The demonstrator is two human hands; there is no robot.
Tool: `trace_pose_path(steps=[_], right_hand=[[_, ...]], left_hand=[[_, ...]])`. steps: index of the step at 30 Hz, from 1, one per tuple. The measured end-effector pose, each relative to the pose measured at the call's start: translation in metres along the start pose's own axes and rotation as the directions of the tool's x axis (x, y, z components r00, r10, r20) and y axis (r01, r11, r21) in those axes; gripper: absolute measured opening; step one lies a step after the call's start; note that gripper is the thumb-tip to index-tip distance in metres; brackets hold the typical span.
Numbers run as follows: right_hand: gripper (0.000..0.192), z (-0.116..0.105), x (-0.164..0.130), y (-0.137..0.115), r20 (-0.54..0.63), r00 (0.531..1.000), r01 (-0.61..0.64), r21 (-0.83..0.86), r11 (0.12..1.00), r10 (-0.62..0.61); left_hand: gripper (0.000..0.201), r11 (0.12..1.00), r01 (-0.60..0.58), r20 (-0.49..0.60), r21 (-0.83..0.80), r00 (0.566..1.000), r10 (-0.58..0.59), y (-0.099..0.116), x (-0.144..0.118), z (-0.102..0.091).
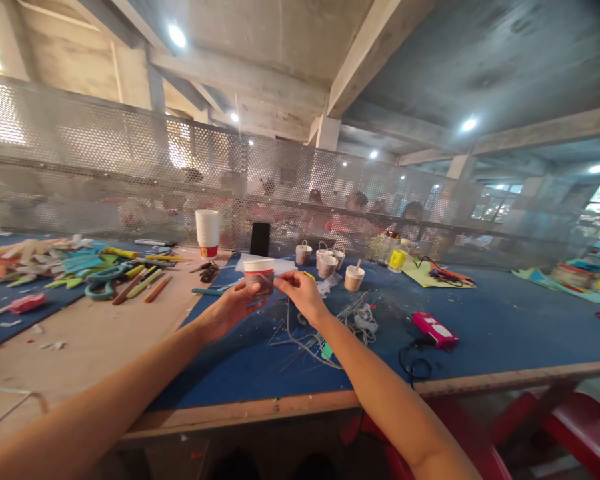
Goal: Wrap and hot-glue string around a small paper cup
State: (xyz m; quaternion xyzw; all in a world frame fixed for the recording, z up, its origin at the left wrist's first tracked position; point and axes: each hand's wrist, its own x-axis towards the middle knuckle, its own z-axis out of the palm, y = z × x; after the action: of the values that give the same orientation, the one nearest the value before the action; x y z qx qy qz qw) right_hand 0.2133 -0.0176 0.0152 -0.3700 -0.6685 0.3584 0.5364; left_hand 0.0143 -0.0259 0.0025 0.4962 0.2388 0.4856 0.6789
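Note:
My left hand (233, 305) grips a paper cup (258, 274) with a red band near its rim, held just above the blue table cover (505, 327). My right hand (300, 291) pinches something thin at the cup's right side; what it pinches is too small to make out. A tangle of thin wires and strips (325, 327) lies on the blue cover under and right of both hands. Beyond the hands stand several small paper cups with handles (327, 262).
A stack of white cups (207, 233) stands at the back left of centre. Scissors, coloured sticks and paper scraps (105, 270) lie at the left. A pink tool with a black cord (435, 330) lies at the right. A perforated metal screen (130, 167) borders the far edge, with people behind it.

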Motion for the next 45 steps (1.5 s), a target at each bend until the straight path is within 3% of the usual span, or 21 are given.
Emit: trace_pose_path(steps=[5, 11, 14, 17, 20, 22, 24, 26, 29, 31, 35, 39, 45], right_hand=[[0.035, -0.004, -0.002, -0.005, 0.069, 0.997, -0.023, -0.04, 0.999, 0.025], [0.032, -0.004, -0.001, -0.003, -0.023, 1.0, 0.008, -0.063, 0.998, -0.01], [0.037, 0.0, -0.003, 0.001, -0.033, 0.997, -0.072, -0.036, 0.997, 0.071], [0.042, 0.003, -0.007, 0.003, 0.119, 0.958, -0.27, 0.071, 0.96, 0.261], [0.036, 0.003, -0.009, 0.002, 0.364, 0.854, -0.452, 0.166, 0.877, 0.372], [0.031, 0.002, -0.009, 0.001, 0.414, 0.816, -0.513, 0.2, 0.835, 0.402], [0.03, 0.001, -0.009, 0.0, 0.345, 0.838, -0.506, 0.205, 0.838, 0.422], [0.031, 0.002, -0.007, -0.001, 0.231, 0.889, -0.44, 0.198, 0.876, 0.395], [0.033, 0.004, -0.006, -0.003, 0.094, 0.965, -0.258, 0.175, 0.95, 0.244], [0.033, 0.004, -0.006, -0.005, 0.019, 0.988, -0.152, 0.152, 0.977, 0.151], [0.03, 0.003, -0.005, -0.007, -0.087, 0.991, -0.086, 0.173, 0.981, 0.103], [0.03, 0.003, -0.004, -0.008, -0.085, 0.988, -0.104, 0.279, 0.955, 0.132], [0.031, 0.003, -0.004, -0.004, -0.101, 0.989, -0.071, 0.303, 0.95, 0.107]], left_hand=[[0.034, 1.0, 0.013, -0.021, -0.014, 1.0, -0.013, -0.001, 0.002, -0.003], [0.037, 1.0, 0.01, -0.002, 0.002, 1.0, -0.01, -0.001, 0.002, -0.002], [0.038, 1.0, -0.012, -0.031, 0.023, 0.999, 0.013, 0.001, 0.001, 0.001], [0.04, 0.997, -0.052, -0.055, 0.056, 0.997, 0.055, 0.001, -0.002, 0.004], [0.041, 0.995, -0.059, -0.049, 0.077, 0.997, 0.063, -0.001, -0.001, 0.002], [0.04, 0.996, -0.056, -0.04, 0.072, 0.997, 0.059, -0.004, 0.001, -0.001], [0.039, 0.997, -0.053, -0.017, 0.062, 0.998, 0.054, -0.006, 0.003, -0.005], [0.037, 0.997, -0.045, -0.001, 0.057, 0.999, 0.045, -0.007, 0.005, -0.008], [0.033, 0.999, -0.027, 0.005, 0.047, 1.0, 0.026, -0.006, 0.005, -0.009], [0.031, 0.999, -0.016, 0.011, 0.036, 1.0, 0.016, -0.006, 0.005, -0.01], [0.035, 1.0, -0.002, 0.046, 0.017, 0.999, 0.001, -0.007, 0.007, -0.012], [0.039, 1.0, 0.019, 0.086, 0.001, 0.996, -0.019, -0.008, 0.008, -0.013], [0.042, 1.0, 0.025, 0.091, 0.001, 0.996, -0.025, -0.005, 0.005, -0.008]])
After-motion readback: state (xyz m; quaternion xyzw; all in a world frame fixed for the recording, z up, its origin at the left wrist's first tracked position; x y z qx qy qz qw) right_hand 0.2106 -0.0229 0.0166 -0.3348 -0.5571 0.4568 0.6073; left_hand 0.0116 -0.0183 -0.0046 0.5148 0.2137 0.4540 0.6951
